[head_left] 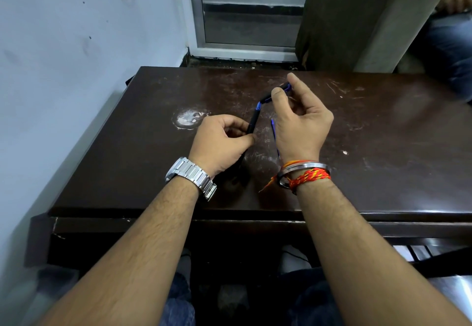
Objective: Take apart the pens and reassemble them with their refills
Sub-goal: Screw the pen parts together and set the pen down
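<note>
My left hand point(222, 138) is closed around a dark pen barrel point(252, 122) with a blue tip, held slanted above the dark brown table point(127, 152). My right hand point(300, 121) pinches a black and blue pen top piece point(278, 93) between thumb and forefinger, just beyond the barrel's upper end. The two parts look apart, though the gap is small. A thin blue refill point(273, 131) lies on the table beside my right palm, partly hidden by the hand and wrist.
A white worn patch point(187, 119) marks the table left of my left hand. A wall runs close along the table's left side. Another person's leg in jeans point(449, 52) is at the far right, behind a dark panel point(357, 19).
</note>
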